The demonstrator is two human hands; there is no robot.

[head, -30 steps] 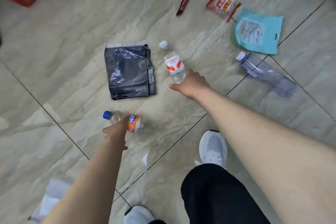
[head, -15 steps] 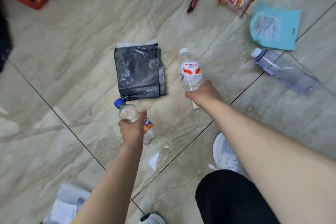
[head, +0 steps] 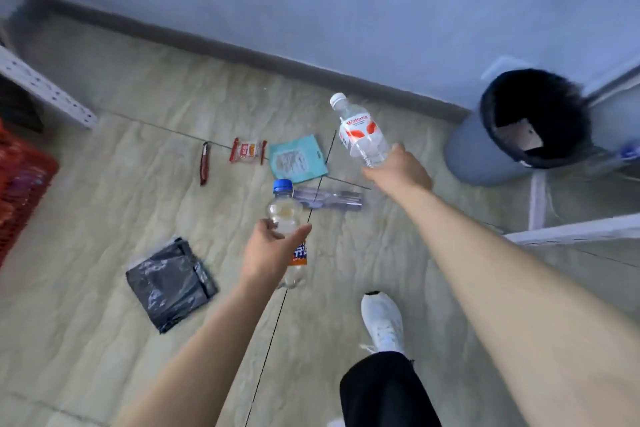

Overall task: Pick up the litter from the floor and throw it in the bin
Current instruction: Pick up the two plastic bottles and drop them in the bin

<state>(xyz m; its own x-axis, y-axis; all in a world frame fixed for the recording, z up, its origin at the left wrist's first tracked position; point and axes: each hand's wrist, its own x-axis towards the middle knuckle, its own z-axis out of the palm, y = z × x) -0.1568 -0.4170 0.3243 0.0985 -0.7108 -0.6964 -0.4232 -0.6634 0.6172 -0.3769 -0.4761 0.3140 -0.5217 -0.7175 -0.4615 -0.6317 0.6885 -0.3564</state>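
The left hand (head: 268,255) has its fingers wrapped around the middle of a clear plastic bottle with a blue cap and an orange label (head: 286,218), holding it upright above the pale marbled tile floor (head: 104,218). The right hand (head: 398,168) grips the base of a clear plastic bottle with a white cap and a red-and-white label (head: 360,132), tilted with its cap pointing up and to the left, lifted off the floor. To the right of that hand, by the grey skirting of the wall, stands a grey round bin lined with a black bag (head: 485,149), its mouth open.

More litter lies on the floor: a crushed clear plastic bottle (head: 332,198) just beyond the left hand, a pale blue flat pouch (head: 298,158), a red-and-white snack wrapper (head: 247,151) and a slim dark red wrapper (head: 204,163) in a row toward the wall, and a folded black plastic bag (head: 169,282) near the left forearm. A white shoe (head: 382,321) stands on the floor below the right arm.
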